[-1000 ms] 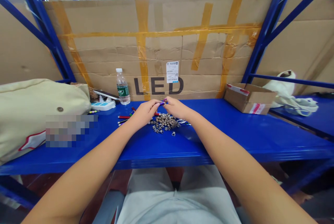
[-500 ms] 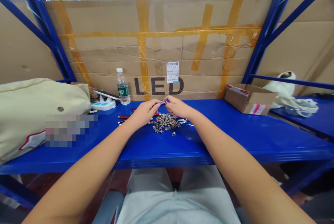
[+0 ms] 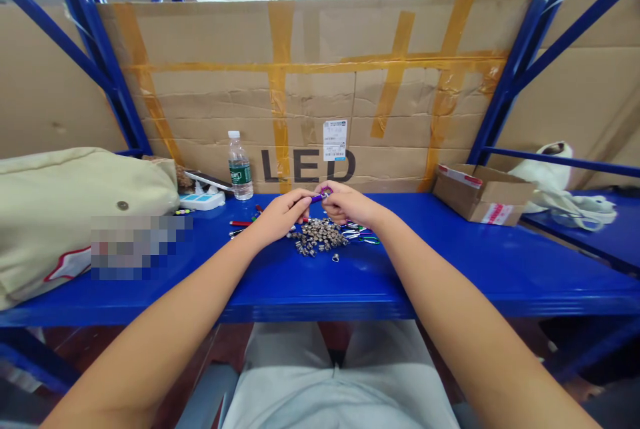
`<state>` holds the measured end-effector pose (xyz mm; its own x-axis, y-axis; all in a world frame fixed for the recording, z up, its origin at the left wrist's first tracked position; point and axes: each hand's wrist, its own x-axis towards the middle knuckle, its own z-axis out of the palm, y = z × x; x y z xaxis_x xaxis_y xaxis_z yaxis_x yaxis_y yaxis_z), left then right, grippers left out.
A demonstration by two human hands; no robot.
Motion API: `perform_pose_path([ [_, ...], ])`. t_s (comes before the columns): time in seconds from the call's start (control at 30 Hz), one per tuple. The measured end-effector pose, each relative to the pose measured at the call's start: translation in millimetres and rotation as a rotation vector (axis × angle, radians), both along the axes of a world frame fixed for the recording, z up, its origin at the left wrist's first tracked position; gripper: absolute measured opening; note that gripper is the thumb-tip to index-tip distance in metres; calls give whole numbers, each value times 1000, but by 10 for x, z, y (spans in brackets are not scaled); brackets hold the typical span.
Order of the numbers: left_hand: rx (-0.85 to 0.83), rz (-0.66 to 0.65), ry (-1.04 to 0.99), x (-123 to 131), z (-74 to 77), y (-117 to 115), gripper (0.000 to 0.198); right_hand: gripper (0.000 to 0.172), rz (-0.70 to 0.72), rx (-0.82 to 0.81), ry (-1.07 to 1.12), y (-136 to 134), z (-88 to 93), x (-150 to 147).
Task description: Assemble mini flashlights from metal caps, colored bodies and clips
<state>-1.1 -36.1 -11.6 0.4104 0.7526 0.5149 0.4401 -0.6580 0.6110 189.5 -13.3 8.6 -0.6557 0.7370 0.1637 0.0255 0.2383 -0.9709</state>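
Observation:
My left hand (image 3: pixel 280 215) and my right hand (image 3: pixel 347 203) meet above the blue shelf (image 3: pixel 450 262), both pinching a small purple piece (image 3: pixel 320 196) between their fingertips. Just below them lies a pile of several small silver metal parts (image 3: pixel 318 237). To the right of the pile lie a few coloured clips (image 3: pixel 364 234). Red and other coloured pen-like sticks (image 3: pixel 241 223) lie left of my left hand.
A plastic water bottle (image 3: pixel 239 166) stands at the back by the taped cardboard wall marked LED (image 3: pixel 307 165). A beige bag (image 3: pixel 75 209) fills the left; a white power strip (image 3: pixel 201 201) sits beside it. An open cardboard box (image 3: pixel 480 193) and white cloth bag (image 3: pixel 560 182) are at right.
Both hands stay together on the purple piece; the right hand has curled more tightly over it. The view has shifted slightly.

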Motion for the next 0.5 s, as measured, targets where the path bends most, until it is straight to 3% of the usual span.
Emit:
perform_pose_path([
  [0.23,-21,-43,-107,-20,-17,58,34,30,74,-47,70,-18,16,-10],
  [0.37,136,10,75,-58,23,30,34,29,112,-85,77,7,14,32],
  [0.47,254,19,195,-63,45,4,31,10,177,-116,81,45,-22,55],
  [0.5,285,17,218,-60,45,1,31,12,168,-117,84,58,-39,54],
])
